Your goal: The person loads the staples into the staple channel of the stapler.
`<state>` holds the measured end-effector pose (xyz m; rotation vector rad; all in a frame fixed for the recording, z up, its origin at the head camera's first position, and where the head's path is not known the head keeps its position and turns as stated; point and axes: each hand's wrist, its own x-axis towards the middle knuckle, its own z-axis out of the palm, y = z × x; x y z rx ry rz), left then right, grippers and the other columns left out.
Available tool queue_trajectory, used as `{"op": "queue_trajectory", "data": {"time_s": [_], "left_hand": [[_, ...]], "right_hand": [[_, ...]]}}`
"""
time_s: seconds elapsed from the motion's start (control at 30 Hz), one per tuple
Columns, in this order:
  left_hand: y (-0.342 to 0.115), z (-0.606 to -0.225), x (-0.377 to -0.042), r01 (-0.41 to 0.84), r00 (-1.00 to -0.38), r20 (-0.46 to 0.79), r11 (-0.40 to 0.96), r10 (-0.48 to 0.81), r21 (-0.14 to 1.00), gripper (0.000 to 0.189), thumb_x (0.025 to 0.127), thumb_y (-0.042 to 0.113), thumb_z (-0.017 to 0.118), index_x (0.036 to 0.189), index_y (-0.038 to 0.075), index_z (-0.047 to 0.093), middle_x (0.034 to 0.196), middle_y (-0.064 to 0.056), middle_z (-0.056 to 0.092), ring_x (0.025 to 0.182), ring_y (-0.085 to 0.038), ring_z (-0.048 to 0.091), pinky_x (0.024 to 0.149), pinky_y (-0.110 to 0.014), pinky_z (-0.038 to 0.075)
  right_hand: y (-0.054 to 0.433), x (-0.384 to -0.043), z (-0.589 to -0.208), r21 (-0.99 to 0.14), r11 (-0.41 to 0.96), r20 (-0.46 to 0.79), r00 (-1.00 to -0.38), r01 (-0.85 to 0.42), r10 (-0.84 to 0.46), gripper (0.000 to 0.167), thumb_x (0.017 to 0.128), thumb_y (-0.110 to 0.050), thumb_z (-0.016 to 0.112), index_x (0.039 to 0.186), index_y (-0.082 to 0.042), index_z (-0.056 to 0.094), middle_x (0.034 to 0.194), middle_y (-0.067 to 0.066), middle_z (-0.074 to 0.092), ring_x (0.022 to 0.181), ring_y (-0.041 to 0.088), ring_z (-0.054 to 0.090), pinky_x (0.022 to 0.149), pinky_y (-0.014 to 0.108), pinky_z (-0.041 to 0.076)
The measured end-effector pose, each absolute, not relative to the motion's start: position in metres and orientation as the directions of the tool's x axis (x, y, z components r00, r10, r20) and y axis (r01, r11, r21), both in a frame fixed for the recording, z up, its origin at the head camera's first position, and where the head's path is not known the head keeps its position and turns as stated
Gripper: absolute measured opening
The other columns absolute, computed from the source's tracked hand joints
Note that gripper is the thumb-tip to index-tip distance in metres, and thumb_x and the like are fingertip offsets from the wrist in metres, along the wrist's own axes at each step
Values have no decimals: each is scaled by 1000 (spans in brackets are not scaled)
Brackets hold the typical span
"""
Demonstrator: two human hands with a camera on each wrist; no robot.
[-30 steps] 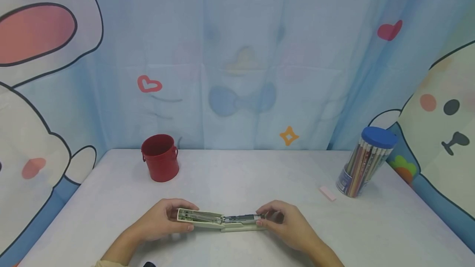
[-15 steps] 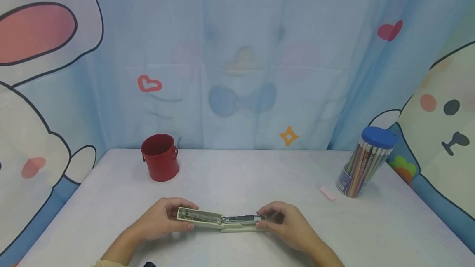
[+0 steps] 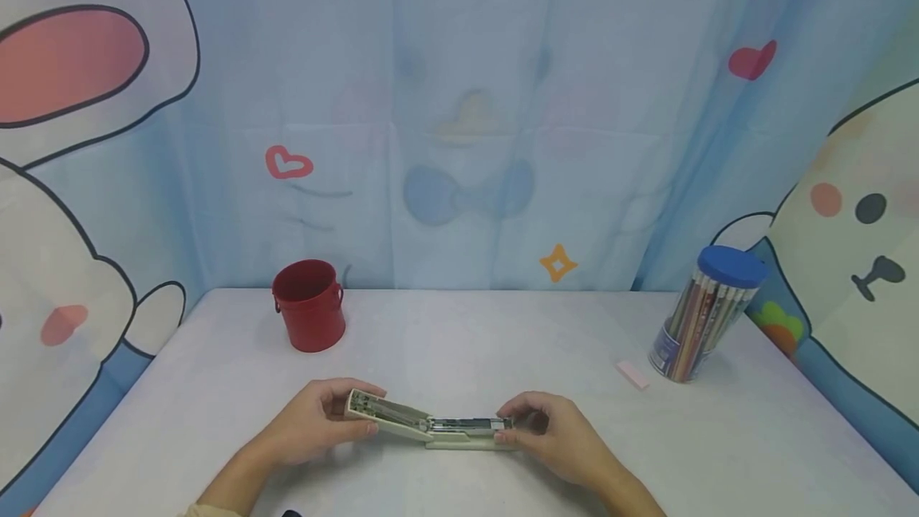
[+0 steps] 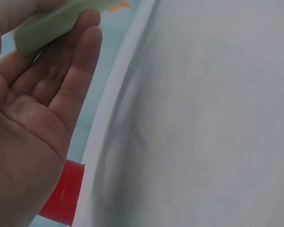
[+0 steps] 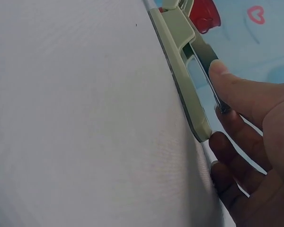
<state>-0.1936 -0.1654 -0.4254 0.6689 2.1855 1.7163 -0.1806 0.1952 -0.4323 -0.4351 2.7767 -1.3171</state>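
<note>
A pale green stapler (image 3: 391, 415) lies spread apart on the white table, its top cover swung over to the left and its base (image 5: 180, 80) on the tabletop to the right. My left hand (image 3: 326, 421) grips the end of the raised cover between thumb and fingers; in the left wrist view part of that green cover (image 4: 52, 26) shows between them. With thumb and fingertips my right hand (image 3: 549, 429) pinches the free end of the metal staple magazine (image 5: 209, 64), which stands a little above the base. Whether staples lie inside is too small to tell.
A red bucket (image 3: 310, 309) stands at the back left of the table. At the right is a clear tub of pencils (image 3: 692, 325) with a blue lid, and a pink eraser (image 3: 632, 375) lies near it. A dark object (image 3: 291, 513) shows at the bottom edge.
My left hand has lifted the stapler's cover slightly, so it slopes more steeply. The right hand keeps its hold at the magazine's end, having shifted only slightly.
</note>
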Motion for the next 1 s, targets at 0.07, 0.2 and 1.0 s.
{"op": "queue_trajectory", "data": {"time_s": [0.07,0.2,1.0], "left_hand": [[-164,-425,-193,188,-857,75,174,510,967,46,88,11,79,129,-3,63,112,-12,71,91,-21,68,76,-27,55],[-160,-423,-194,198,-866,99,154,490,968,48,88,13,79,130,-4,62,111,-11,71,95,-23,69,82,-30,56],[-71,-402,-199,396,-843,247,238,478,887,32,83,26,85,112,18,76,103,10,70,96,-14,65,88,-33,53]], "right_hand": [[196,-182,-433,-766,602,74,-961,-226,-267,35,75,-35,88,101,-17,74,90,-10,66,86,14,58,76,28,48],[199,-184,-433,-782,579,78,-958,-231,-278,49,70,-32,92,111,-14,71,94,-6,66,88,17,60,76,28,50],[227,-188,-436,-737,610,73,-931,-291,-357,40,69,-42,91,101,-23,77,100,-14,69,96,13,63,86,30,51]]}}
